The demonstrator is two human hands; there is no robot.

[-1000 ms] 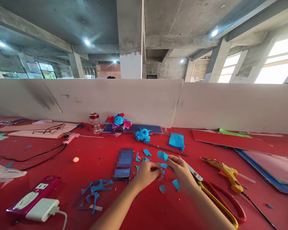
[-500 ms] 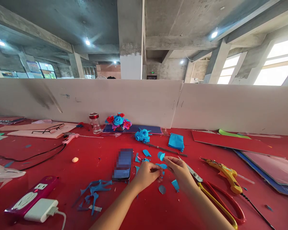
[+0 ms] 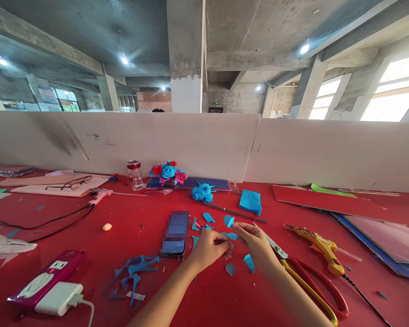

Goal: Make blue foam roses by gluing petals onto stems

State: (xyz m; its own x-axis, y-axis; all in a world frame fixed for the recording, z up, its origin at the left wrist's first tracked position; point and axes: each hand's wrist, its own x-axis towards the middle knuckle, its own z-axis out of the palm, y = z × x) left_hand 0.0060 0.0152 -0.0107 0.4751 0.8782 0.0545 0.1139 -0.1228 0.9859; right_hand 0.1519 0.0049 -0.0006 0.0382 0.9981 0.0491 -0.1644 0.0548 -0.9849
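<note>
My right hand (image 3: 256, 241) pinches a small curved blue petal (image 3: 229, 221) between thumb and fingertips, just above the red table. To its left, my left hand (image 3: 209, 250) has thumb and forefinger pressed together; whatever they hold, if anything, cannot be made out. Around and below my hands lie several cut blue pieces, among them a blue petal (image 3: 208, 217) behind, a round dark-blue piece (image 3: 230, 269) in front and an angular blue scrap (image 3: 249, 263). Large scissors (image 3: 313, 284) with red and yellow handles lie partly behind my right forearm.
A phone (image 3: 174, 234) lies left of my hands, near blue offcuts (image 3: 134, 272) and a power strip (image 3: 46, 277). Behind are blue flowers (image 3: 203, 193) on stems, a blue stack (image 3: 250, 201), a flower arrangement (image 3: 168, 172) and a jar (image 3: 135, 176). A yellow glue gun (image 3: 320, 247) lies right.
</note>
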